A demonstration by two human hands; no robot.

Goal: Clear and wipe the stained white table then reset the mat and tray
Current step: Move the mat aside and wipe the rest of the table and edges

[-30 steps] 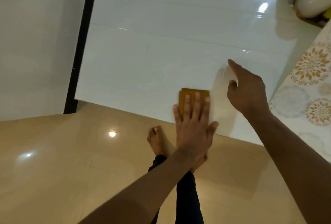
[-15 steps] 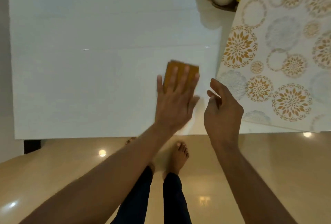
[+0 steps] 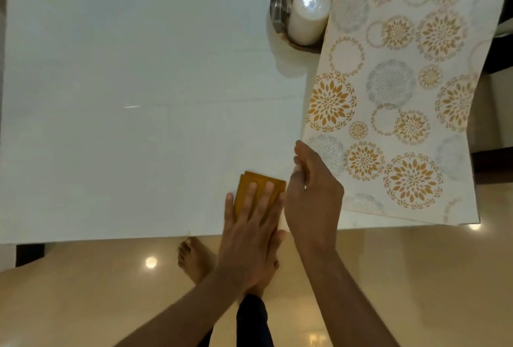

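Note:
My left hand (image 3: 249,224) presses flat on a folded orange cloth (image 3: 256,183) lying on the white table (image 3: 138,97) near its front edge. Just to the right, my right hand (image 3: 313,194) has its fingers curled at the near left corner of the patterned mat (image 3: 394,97), which lies on the table's right side. That corner is hidden by the hand, so I cannot tell whether the fingers hold the mat's edge. A round metal tray (image 3: 277,5) with two white jars (image 3: 308,13) stands at the back, partly under the mat's left edge.
The table's front edge runs just under my hands. Below it are glossy beige floor tiles (image 3: 83,291) and my bare feet (image 3: 194,258). A dark piece of furniture (image 3: 497,58) shows past the mat at the far right.
My left hand has pulled the cloth back toward the front edge. My right hand has come in beside it, onto the mat's near corner. The view has shifted left.

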